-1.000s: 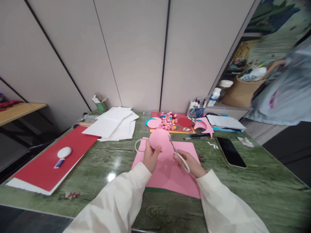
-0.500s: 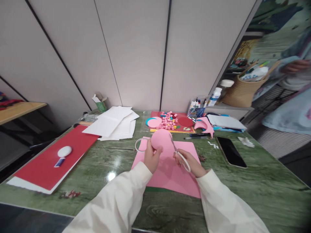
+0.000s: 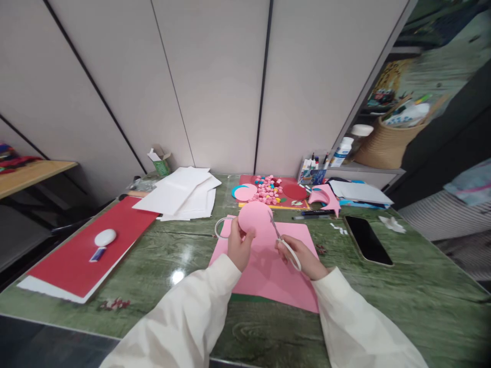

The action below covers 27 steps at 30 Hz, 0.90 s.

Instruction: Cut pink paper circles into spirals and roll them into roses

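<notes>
A round piece of pink paper point(image 3: 254, 215) is pinched in my left hand point(image 3: 240, 246), raised over a large pink sheet point(image 3: 268, 276). My right hand point(image 3: 301, 258) grips white-handled scissors point(image 3: 290, 254), whose blades touch the right edge of the round piece. Part of a white ring point(image 3: 220, 228) shows to the left of my left hand. Behind my hands, small pink flower shapes point(image 3: 267, 191) are heaped on a red sheet, between a pink circle point(image 3: 245, 192) and a red circle point(image 3: 294, 191).
White papers point(image 3: 180, 191) and a long red sheet point(image 3: 92, 250) lie on the left. To the right are a phone point(image 3: 368, 240), pens point(image 3: 314, 214) and a pink offcut point(image 3: 324, 197). A marker box point(image 3: 312, 171) stands by the wall.
The view has shifted slightly. The person at the far right has moved mostly out of view. My hands keep nearly the same pose, with the scissors still at the round piece's edge.
</notes>
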{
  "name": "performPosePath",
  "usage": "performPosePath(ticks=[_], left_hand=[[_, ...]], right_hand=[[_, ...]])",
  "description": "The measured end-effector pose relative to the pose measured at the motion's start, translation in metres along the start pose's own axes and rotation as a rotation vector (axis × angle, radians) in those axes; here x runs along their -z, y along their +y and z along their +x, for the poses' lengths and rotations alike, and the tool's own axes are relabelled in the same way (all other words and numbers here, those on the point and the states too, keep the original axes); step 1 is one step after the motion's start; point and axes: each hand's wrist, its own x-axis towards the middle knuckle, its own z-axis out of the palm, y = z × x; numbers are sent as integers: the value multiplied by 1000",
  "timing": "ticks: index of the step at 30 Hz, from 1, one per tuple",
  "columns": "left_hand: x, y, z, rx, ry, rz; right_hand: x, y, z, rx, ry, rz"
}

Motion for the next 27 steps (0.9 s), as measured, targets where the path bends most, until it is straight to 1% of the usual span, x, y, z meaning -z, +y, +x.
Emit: performPosePath(ticks=[13, 19, 27], left_hand=[[1, 4, 0, -9, 16, -3], [1, 2, 0, -19, 34, 4], [1, 3, -1, -25, -22, 114]], right_hand=[[0, -2, -1, -11, -7, 2], [0, -1, -1, -14, -6, -3], [-1, 1, -1, -32, 11, 0]])
